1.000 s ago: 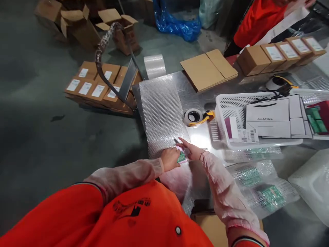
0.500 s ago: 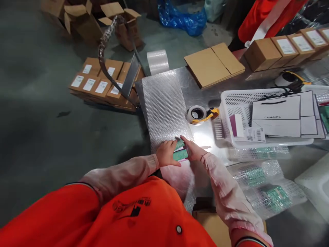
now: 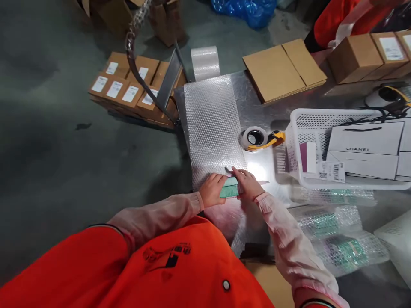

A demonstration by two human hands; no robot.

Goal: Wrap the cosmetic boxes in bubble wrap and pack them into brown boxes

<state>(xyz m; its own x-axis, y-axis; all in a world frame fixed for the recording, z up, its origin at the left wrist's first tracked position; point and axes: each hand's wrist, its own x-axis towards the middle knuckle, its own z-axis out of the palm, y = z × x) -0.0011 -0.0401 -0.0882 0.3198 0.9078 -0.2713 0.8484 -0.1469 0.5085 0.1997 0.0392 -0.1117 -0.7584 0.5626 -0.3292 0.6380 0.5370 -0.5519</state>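
Note:
Two small green boxes [image 3: 229, 191] lie side by side at the near end of a strip of bubble wrap [image 3: 213, 124]. My left hand [image 3: 212, 191] grips them from the left, its fingers bent over their edge. From the other side my right hand [image 3: 248, 185] presses against their right ends, thumb and fingers curled around them. Part of the boxes is hidden under my fingers. Just beyond my right hand, a tape dispenser [image 3: 257, 139] with a yellow handle rests on the metal table [image 3: 261, 169].
A white basket [image 3: 296, 147] at the right holds paper bags [image 3: 362, 149]. Bubble-wrapped green packs [image 3: 348, 252] lie below it. Flat cardboard [image 3: 279, 70] is at the back, near a bubble wrap roll [image 3: 205, 62]. Labelled cartons [image 3: 128, 92] stand at the left. A person in red [image 3: 334, 21] is at the far right.
The green boxes, spread slightly apart before, now sit squared up together between my hands. The whole view has shifted, so the table things appear farther right.

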